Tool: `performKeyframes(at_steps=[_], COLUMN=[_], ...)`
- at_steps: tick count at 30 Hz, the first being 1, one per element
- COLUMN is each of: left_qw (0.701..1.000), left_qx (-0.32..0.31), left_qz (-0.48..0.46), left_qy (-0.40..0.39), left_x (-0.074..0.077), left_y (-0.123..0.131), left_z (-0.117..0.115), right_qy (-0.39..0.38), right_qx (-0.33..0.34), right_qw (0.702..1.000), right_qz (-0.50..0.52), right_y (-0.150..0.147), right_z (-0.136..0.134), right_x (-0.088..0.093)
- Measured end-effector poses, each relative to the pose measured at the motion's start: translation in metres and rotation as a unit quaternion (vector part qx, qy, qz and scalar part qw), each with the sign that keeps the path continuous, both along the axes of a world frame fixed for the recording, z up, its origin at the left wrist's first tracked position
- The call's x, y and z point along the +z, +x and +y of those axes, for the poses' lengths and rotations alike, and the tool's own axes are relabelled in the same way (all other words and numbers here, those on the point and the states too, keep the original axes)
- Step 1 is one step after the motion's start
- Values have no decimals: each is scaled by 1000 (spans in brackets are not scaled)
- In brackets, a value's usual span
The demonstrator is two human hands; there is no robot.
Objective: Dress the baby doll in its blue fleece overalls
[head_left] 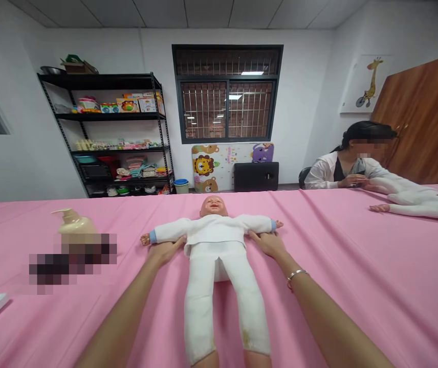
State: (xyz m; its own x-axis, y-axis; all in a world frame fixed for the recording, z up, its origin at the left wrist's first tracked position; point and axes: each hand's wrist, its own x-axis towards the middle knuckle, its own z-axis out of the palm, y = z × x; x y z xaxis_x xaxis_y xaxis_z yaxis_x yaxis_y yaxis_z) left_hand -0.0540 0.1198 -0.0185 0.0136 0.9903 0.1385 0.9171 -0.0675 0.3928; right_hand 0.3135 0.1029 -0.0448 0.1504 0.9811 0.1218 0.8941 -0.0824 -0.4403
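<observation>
"Two hands at the doll, so what does each one have hold of?"

"The left hand lies against the underside of one sleeve, fingertips near the side of the jacket. The right hand is at the other sleeve, much the same way. Cloth hides part of the fingers, so I cannot tell how far open either grip is, or whether it has pinched any fabric."

"And the doll itself?"

"Flat on its back on the pink-covered counter, between the two forearms."

"How would you do this part well?"

"My judgement: match the sides, with equal, light pressure, so the jacket doesn't get tugged askew. I'd support the sleeves from beneath rather than pull on the blue cuffs. The hem sits loose over the white trousers, so a downward drag might twist it."

"Which way does it point?"

"Its head is toward the counter's far edge, face up. The legs come back toward the person, slightly parted, feet out of view. So the long axis runs nearly straight out from the person's body, with the doll's arms spread crosswise to it."
</observation>
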Motion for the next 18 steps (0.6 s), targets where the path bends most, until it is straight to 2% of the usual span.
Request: performKeyframes(at_steps=[4, 7, 11, 13, 15, 17, 18], left_qw=[995, 988, 975, 968, 963, 956, 956], left_qx=[68, 119, 195, 220, 199, 118, 56], left_qz=[72, 95, 97, 88, 68, 40, 31], left_qy=[12, 32, 42, 78, 169, 265, 287], left_x=[2, 2, 4, 7, 11, 15, 17], left_y=[-38, -54, -55, -49, -37, -20, -9], left_z=[-1, -7, -22, -31, -40, -49, -53], right_qy=[-6, -13, 7, 22, 61, 134, 169], right_qx=[-52, -104, -154, -177, -204, -185, -143], right_qw=[997, 992, 986, 982, 976, 973, 975], right_qz=[-57, -75, -69, -64, -55, -36, -19], right_y=[22, 28, 27, 22, 12, -5, -15], right_z=[0, -7, -24, -34, -43, -51, -54], right_x=[-6, -10, -14, -13, -9, -3, 1])
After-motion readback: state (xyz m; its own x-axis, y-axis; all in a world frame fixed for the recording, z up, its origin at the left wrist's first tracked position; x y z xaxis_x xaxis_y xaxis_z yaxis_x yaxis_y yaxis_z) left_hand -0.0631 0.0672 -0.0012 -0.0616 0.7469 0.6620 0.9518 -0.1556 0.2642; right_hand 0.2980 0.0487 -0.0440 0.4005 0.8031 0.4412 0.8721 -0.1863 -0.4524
